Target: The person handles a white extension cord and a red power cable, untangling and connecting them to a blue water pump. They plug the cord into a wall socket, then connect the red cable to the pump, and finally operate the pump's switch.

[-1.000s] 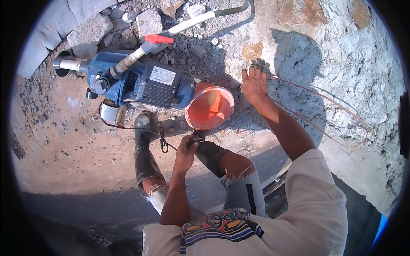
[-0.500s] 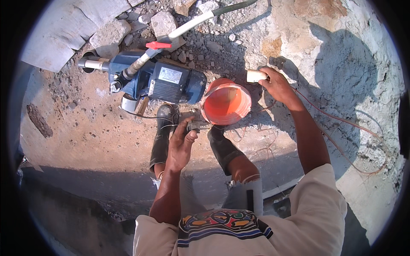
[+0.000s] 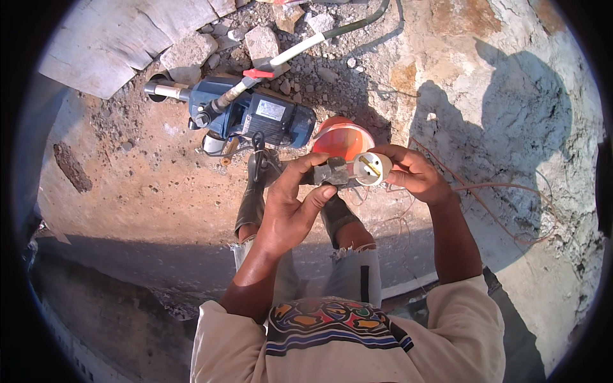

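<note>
Pinched between the thumb and fingers of my left hand [image 3: 286,214] is a dark, worn electrical plug [image 3: 332,171]. A black cable [image 3: 258,142] loops up behind that hand toward the pump. My right hand [image 3: 416,173] grips a round white electrical socket [image 3: 369,168], its face with small holes turned toward my left hand. Plug and socket are close together in front of me; whether the prongs touch the socket is hard to make out. Behind them stands an orange bucket [image 3: 341,135], partly covered by my hands.
A blue electric water pump [image 3: 268,118] lies left of the bucket, its white pipe [image 3: 297,50] carrying a red valve handle [image 3: 258,74]. Broken stones [image 3: 188,56] and rubble lie beyond. A thin reddish wire [image 3: 491,214] trails on the right. My boots [image 3: 252,204] stand below.
My right hand has brought the socket left and nearer, and its holed face now shows. My left hand has risen to the right with the plug, meeting the socket in front of the bucket.
</note>
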Action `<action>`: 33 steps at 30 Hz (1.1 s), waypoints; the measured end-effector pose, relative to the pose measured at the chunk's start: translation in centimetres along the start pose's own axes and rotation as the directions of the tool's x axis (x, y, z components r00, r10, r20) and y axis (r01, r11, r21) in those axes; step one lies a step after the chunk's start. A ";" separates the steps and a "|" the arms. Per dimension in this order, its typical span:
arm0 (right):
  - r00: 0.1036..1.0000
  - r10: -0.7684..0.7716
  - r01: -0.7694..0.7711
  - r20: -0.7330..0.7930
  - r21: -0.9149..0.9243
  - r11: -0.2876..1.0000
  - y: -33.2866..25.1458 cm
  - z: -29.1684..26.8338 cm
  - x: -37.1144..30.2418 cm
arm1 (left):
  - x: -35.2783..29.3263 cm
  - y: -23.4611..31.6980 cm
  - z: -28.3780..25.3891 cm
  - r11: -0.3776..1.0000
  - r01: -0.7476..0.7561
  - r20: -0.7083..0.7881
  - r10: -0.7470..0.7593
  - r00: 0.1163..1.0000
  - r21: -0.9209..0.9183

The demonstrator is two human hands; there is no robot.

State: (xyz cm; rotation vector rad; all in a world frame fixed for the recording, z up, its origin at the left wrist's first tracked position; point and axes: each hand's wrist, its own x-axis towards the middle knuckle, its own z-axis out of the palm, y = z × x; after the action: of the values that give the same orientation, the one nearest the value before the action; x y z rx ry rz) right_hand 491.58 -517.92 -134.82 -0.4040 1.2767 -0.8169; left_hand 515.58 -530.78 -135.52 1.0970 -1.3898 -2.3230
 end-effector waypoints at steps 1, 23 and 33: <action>1.000 0.004 -0.004 -0.011 0.040 0.999 0.0 0.3 0.0 | 0.0 0.0 -0.1 0.999 -0.003 -0.005 0.003 1.000 0.046; 0.996 0.043 -0.039 0.077 -0.047 0.998 0.6 1.8 2.1 | -0.3 -0.9 -1.4 0.974 -0.054 0.028 0.049 0.998 0.218; 0.992 0.120 -0.108 0.044 -0.204 0.973 -0.3 3.5 1.5 | -1.1 -2.6 -1.2 0.978 -0.090 0.022 0.087 0.996 0.189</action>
State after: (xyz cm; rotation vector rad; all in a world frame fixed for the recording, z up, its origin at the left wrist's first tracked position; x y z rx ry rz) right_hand 494.91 -519.80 -134.72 -0.5068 1.3221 -0.5776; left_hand 517.63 -529.65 -137.46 1.0471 -1.6588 -2.1759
